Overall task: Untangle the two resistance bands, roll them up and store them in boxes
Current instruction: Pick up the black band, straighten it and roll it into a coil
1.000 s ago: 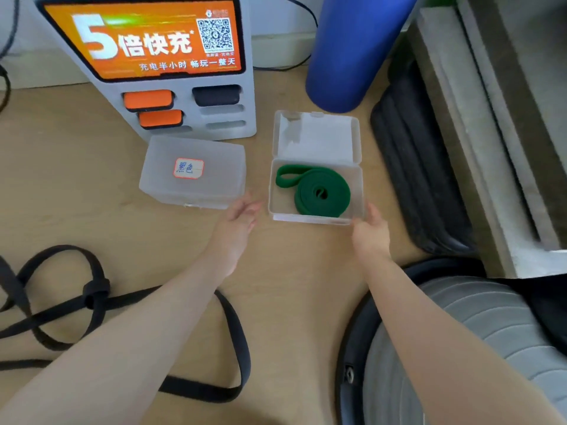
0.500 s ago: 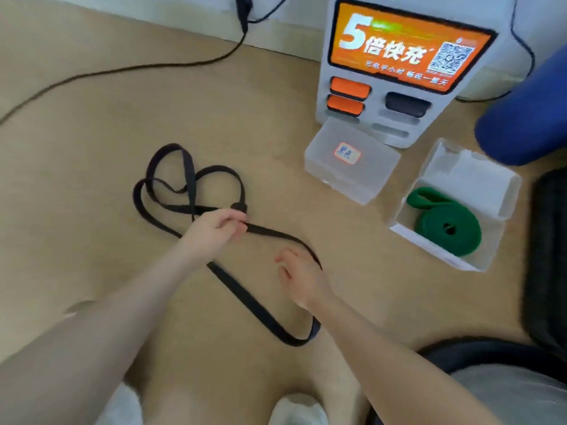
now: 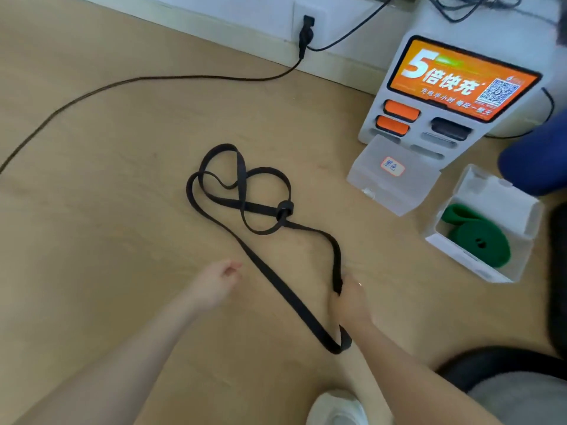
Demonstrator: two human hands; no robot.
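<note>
1. One black band [image 3: 245, 207] lies knotted on the floor, left of the labelled closed box [image 3: 395, 176].
2. Your right hand [image 3: 349, 299] grips its near loop; your left hand [image 3: 219, 282] hovers loose, holding nothing.
3. Pulling hard may tighten the knot [image 3: 284, 210].

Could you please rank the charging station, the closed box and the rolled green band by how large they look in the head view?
1. Charging station
2. Closed box
3. Green band
The box and band look close, so that order is unsure.
</note>
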